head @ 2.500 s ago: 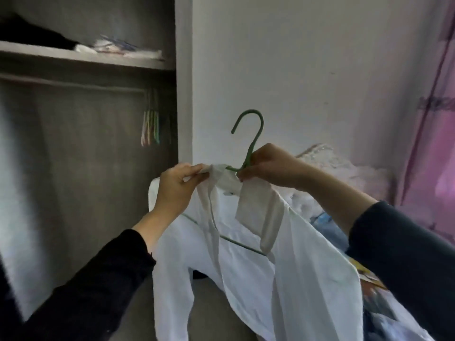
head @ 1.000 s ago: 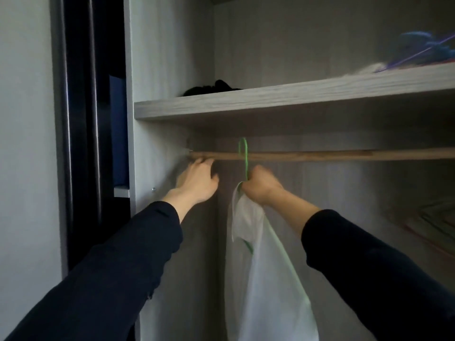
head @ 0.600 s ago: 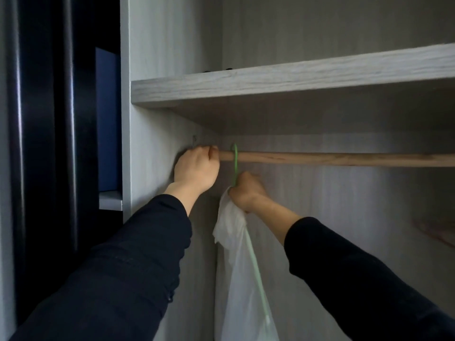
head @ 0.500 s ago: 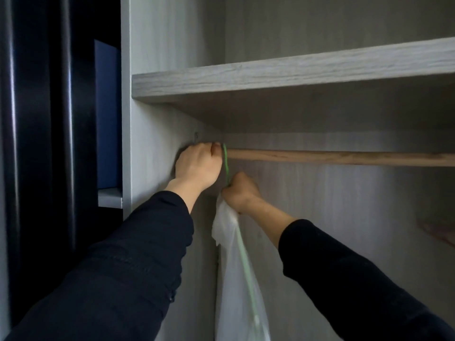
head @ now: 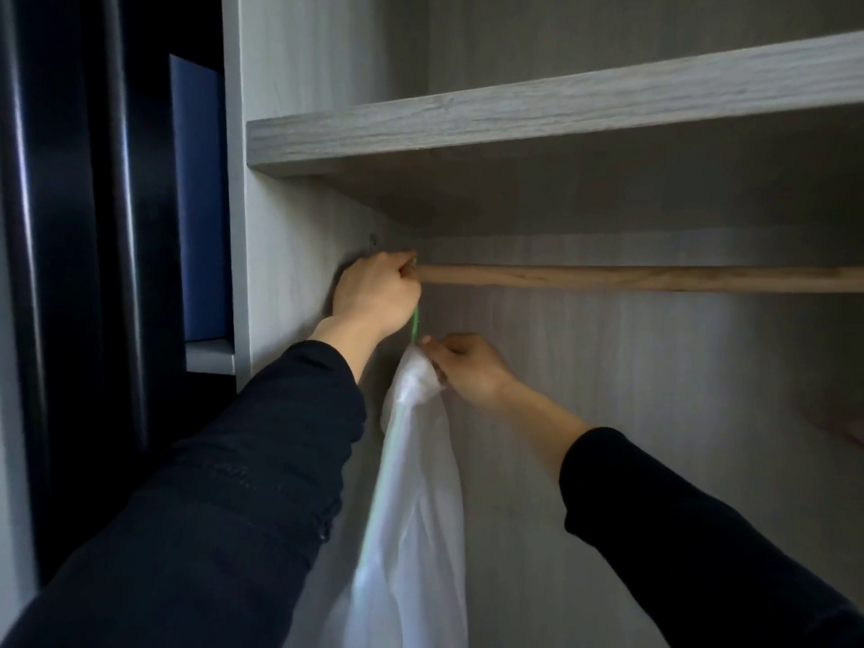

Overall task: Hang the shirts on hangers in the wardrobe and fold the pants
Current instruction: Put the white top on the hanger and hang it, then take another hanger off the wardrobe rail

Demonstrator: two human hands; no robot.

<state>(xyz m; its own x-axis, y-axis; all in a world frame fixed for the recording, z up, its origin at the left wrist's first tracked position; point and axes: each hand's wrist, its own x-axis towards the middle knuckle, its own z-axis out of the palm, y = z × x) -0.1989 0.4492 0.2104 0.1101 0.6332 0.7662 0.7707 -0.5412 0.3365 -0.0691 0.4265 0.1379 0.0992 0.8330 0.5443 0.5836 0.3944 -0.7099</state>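
head view: inside the wardrobe a wooden rail (head: 631,278) runs from 9 o'clock to 3 o'clock under a grey shelf (head: 514,119). the left hand (head: 374,292) sits at the rail's 9 o'clock end, against the wardrobe side panel (head: 290,217), with its fingers curled over the rail. the top of the green hanger (head: 414,322) shows at its fingertips, but i cannot tell whether they also catch the hook. the hanger's stem drops toward 6 o'clock to the right hand (head: 467,367), at about 5 o'clock of the left one. its fingers are bent and pinch the bunched collar of the white shirt (head: 416,507) just under the hook. the shirt hangs from there toward 6 o'clock, edge-on to the camera, between the two dark sleeves. a pale green line of the hanger shows through the cloth. a blue panel (head: 198,203) stands in the next compartment at 9 o'clock.

on handling, as a judgement: the shirt looks thin, light and limp, so a tug on the cloth could slide it off the hanger's sloping arm. better to hold the stiff neck just below the hook and let the fabric drape. the hanger seems slim, a little springy, and likely to slide easily along the smooth rail. this shirt looks as good as hung, and no pants are in sight.
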